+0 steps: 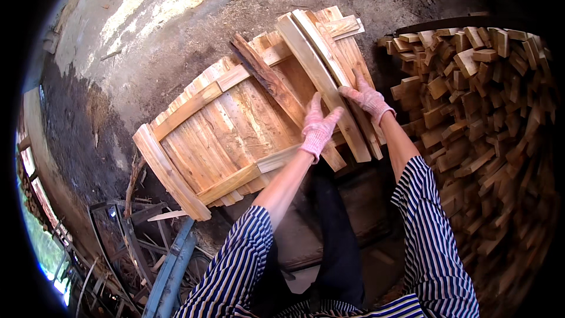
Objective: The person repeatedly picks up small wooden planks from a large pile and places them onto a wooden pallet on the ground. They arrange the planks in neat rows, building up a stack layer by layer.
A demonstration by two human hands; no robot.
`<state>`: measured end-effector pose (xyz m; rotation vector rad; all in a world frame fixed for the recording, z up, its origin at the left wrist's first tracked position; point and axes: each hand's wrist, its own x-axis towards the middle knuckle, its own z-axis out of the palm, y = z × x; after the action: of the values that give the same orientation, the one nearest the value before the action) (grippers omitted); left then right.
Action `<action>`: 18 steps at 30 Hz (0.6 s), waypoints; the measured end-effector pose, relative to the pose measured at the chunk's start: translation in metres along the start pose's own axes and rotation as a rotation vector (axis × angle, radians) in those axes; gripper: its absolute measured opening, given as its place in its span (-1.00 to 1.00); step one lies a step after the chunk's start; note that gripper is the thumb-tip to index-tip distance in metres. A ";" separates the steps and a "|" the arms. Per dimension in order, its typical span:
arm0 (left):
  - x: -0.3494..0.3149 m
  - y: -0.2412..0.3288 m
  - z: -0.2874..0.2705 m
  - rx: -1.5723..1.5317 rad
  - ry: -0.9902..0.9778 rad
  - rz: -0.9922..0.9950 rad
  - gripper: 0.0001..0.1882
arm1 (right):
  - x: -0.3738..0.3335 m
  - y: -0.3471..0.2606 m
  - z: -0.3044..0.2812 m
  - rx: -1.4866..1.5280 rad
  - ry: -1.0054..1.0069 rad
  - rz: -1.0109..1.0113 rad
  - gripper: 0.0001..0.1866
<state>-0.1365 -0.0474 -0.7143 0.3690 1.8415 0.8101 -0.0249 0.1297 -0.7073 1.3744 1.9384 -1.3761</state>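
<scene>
Planks lie side by side on cross boards (191, 108), forming a slatted wooden panel (232, 121) in front of me. My left hand (321, 125), in a pinkish knit glove, is over the panel's right part with its fingers apart. It is beside the lower end of a dark-edged plank (268, 76) that lies slantwise across the slats; whether it touches is hard to tell. My right hand (369, 100), gloved alike, lies with outstretched fingers at the right-hand boards. Between the hands, two long pale planks (315, 70) lie close together on top.
A tall stack of cut wood pieces (471, 112) stands close on the right. At lower left are a blue metal beam (170, 271) and tangled scrap frames (126, 241). Bare, dusty ground (194, 17) stretches beyond the panel, with pale sawdust-like patches.
</scene>
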 end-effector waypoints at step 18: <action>-0.071 -0.074 -0.129 -0.506 0.343 -0.240 -0.29 | -0.053 -0.064 0.026 -0.483 0.004 0.160 0.40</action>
<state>-0.2160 -0.1891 -0.6852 -0.3256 1.8596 1.1798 -0.0632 0.0790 -0.6471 1.2564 1.9442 -0.7624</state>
